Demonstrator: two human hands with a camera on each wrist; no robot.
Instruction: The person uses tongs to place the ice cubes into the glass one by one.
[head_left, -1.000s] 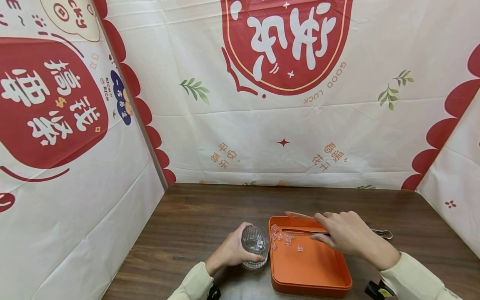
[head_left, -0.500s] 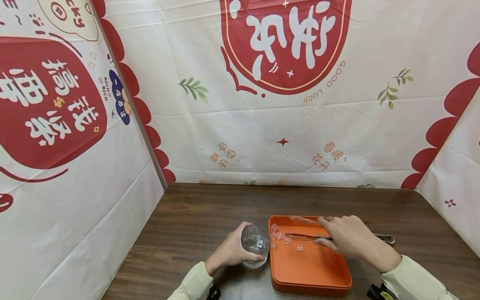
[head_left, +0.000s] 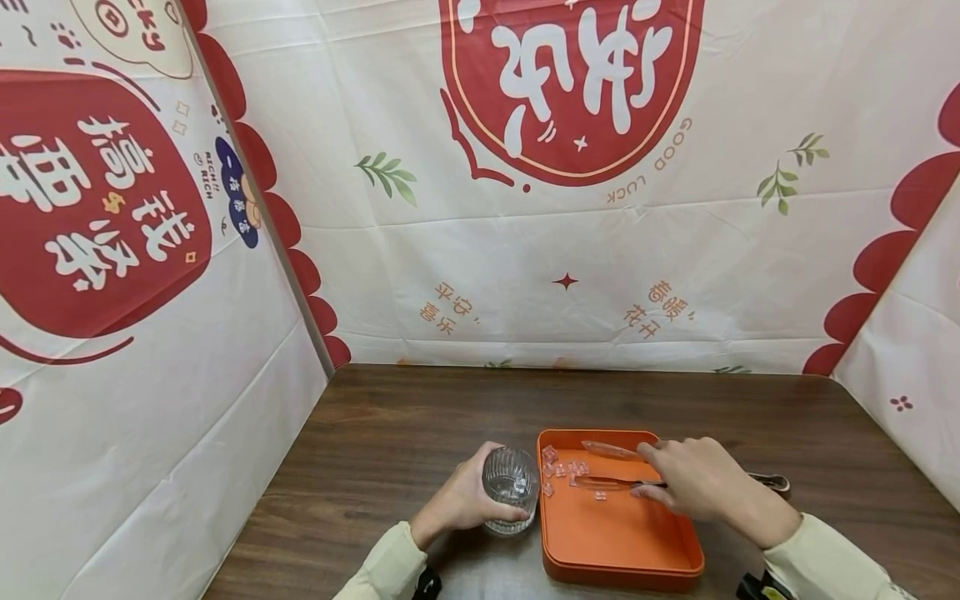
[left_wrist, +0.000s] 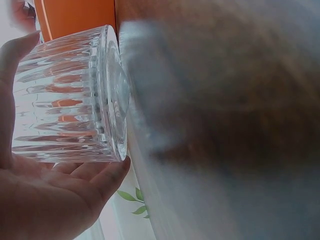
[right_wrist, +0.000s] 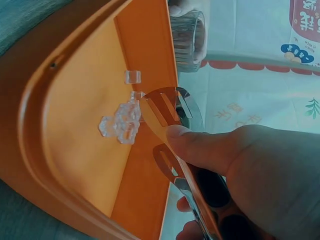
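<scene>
My left hand (head_left: 474, 493) grips a ribbed clear glass (head_left: 512, 483) standing against the tray's left side; a small clear piece shows inside it. In the left wrist view the thumb and fingers curl round the glass (left_wrist: 65, 100). My right hand (head_left: 693, 479) holds metal tongs (head_left: 771, 482) with their two ends spread apart over the orange tray (head_left: 622, 542). Several clear cubes (head_left: 576, 468) lie in the tray's back left part. From the right wrist, the slotted tong ends (right_wrist: 162, 111) stand beside the clustered cubes (right_wrist: 127, 120), with nothing between them.
A brown wooden table (head_left: 390, 442) carries everything. Behind it hangs a white printed cloth (head_left: 510, 275), and another printed cloth (head_left: 225, 375) stands along the left side.
My right hand has moved slightly right and toward the near side with the tongs, whose ends have come lower over the tray. The left hand and glass have stayed in place.
</scene>
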